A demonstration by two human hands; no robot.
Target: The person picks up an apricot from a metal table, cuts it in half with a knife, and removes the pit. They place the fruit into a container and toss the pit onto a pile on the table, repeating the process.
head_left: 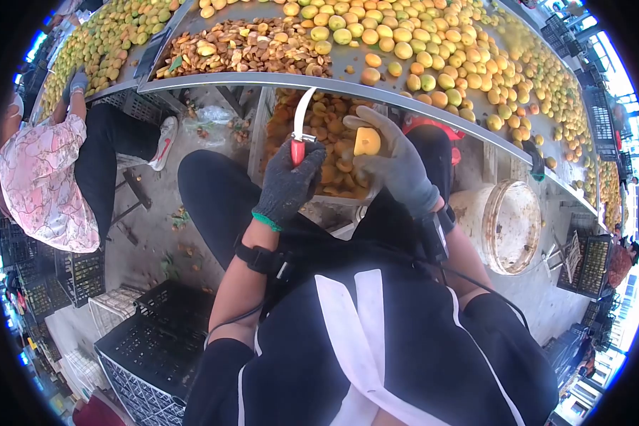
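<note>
My left hand [289, 177], in a dark glove with a green cuff, is closed around the red handle of a knife [302, 113]. The curved blade points up toward the metal table edge. To the right, my right hand [397, 160] wears a grey glove; its thumb and fingers are spread around a piece of orange fruit [367, 141], whose pale cut side shows. Beneath both hands stands a crate [259, 135] holding many cut fruit halves [326, 117].
The metal table [263, 80] ahead bears whole fruit [405, 50] and a heap of brown pieces [245, 46]. A white bucket [511, 227] stands at right, a black crate [156, 341] at lower left. A co-worker [46, 184] sits at left.
</note>
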